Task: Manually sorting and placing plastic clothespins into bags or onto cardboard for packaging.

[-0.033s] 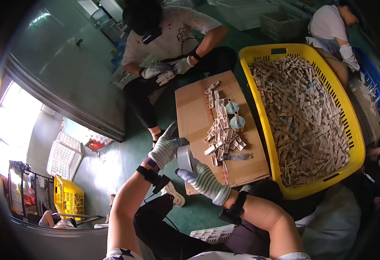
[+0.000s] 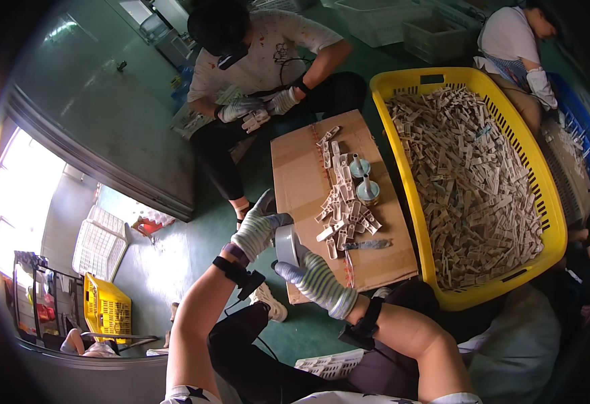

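Note:
A smooth light-grey ring that looks like a roll of tape [image 2: 285, 245] is held at the near left edge of the cardboard sheet [image 2: 295, 155]. My left hand [image 2: 258, 229], in a striped glove, grips its far side, thumb along the top. From the near right, my gloved right hand [image 2: 322, 283] closes on the same roll; some of its fingers are hidden. On the cardboard to the right lies a loose heap of pale plastic clip-like pieces [image 2: 342, 202]. Beside the heap stand two small round tins [image 2: 367, 192] with sticks in them. A grey-smeared strip [image 2: 369, 244] lies near the heap.
A large yellow basket [image 2: 416, 229] full of similar pale pieces stands to the right. Across the cardboard, a seated person [image 2: 261, 60] in gloves holds several pieces; another person [image 2: 513, 47] sits at the far right. A white crate [image 2: 328, 363] is near my legs.

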`<control>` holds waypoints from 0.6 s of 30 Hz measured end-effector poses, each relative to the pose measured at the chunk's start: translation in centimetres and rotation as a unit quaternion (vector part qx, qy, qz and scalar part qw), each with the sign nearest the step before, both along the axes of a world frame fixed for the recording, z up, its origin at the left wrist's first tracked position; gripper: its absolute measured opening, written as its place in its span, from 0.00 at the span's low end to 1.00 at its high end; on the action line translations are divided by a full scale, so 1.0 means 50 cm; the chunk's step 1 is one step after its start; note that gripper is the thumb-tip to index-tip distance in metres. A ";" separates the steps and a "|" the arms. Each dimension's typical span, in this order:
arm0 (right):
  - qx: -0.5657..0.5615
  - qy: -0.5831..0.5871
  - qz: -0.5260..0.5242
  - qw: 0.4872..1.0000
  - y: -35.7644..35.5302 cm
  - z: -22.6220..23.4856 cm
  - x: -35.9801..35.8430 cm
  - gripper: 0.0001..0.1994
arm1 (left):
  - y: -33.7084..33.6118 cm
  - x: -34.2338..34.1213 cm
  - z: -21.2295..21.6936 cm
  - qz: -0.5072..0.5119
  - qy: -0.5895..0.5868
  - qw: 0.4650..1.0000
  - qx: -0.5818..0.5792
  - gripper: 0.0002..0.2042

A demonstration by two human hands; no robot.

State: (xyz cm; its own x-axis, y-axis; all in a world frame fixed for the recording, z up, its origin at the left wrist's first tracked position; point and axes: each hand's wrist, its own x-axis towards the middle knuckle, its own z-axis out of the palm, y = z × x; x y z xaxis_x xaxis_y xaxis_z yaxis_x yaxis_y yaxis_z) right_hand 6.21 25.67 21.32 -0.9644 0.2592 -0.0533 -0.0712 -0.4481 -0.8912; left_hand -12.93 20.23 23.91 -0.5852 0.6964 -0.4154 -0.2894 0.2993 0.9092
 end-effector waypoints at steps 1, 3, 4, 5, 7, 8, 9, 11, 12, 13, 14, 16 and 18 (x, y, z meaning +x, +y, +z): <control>-0.001 -0.002 -0.004 1.000 0.000 -0.001 0.005 0.31 | 0.015 -0.019 -0.013 -0.004 -0.002 1.000 -0.001 0.47; 0.045 0.013 0.018 0.999 -0.021 0.030 0.025 0.17 | 0.021 -0.087 -0.051 0.110 0.017 0.993 -0.030 0.43; 0.083 0.076 0.014 0.994 -0.036 0.020 0.034 0.18 | 0.038 -0.115 -0.071 0.171 -0.031 0.984 0.039 0.44; -0.027 0.092 0.082 0.992 -0.040 0.057 0.047 0.18 | 0.038 -0.164 -0.092 0.206 -0.004 0.978 0.044 0.43; 0.018 0.078 0.123 0.989 -0.044 0.055 0.077 0.19 | 0.081 -0.198 -0.084 0.246 0.023 0.968 0.043 0.42; 0.017 0.078 0.123 0.989 -0.048 0.052 0.081 0.19 | 0.088 -0.233 -0.089 0.253 0.009 0.966 0.057 0.44; 0.021 0.086 0.118 0.989 -0.051 0.046 0.083 0.19 | 0.104 -0.245 -0.090 0.257 -0.008 0.964 0.071 0.46; 0.024 0.095 0.112 0.989 -0.045 0.047 0.075 0.20 | 0.122 -0.262 -0.107 0.297 -0.016 0.953 0.054 0.35; -0.046 0.069 0.117 0.990 -0.035 0.054 0.065 0.20 | 0.118 -0.280 -0.109 0.248 -0.009 0.968 0.015 0.27; -0.117 0.043 0.122 0.985 -0.030 0.058 0.057 0.20 | 0.114 -0.295 -0.112 0.200 -0.002 0.979 -0.025 0.20; -0.117 0.044 0.123 0.985 -0.029 0.055 0.054 0.20 | 0.113 -0.306 -0.119 0.200 -0.001 0.979 -0.025 0.20; -0.105 0.042 0.136 0.984 -0.030 0.049 0.047 0.20 | 0.106 -0.325 -0.130 0.209 0.025 0.976 -0.064 0.10; -0.109 0.032 0.125 0.986 -0.022 0.038 0.047 0.20 | 0.130 -0.298 -0.125 0.213 0.023 0.971 -0.109 0.12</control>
State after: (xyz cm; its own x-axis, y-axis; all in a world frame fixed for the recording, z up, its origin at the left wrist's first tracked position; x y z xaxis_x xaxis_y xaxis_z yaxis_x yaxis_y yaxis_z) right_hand 8.55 24.58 23.23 -0.9998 0.0021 -0.0185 0.0129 -0.6398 -0.7684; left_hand -27.83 26.75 17.64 -0.8220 0.2851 -0.4931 -0.3903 0.3487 0.8521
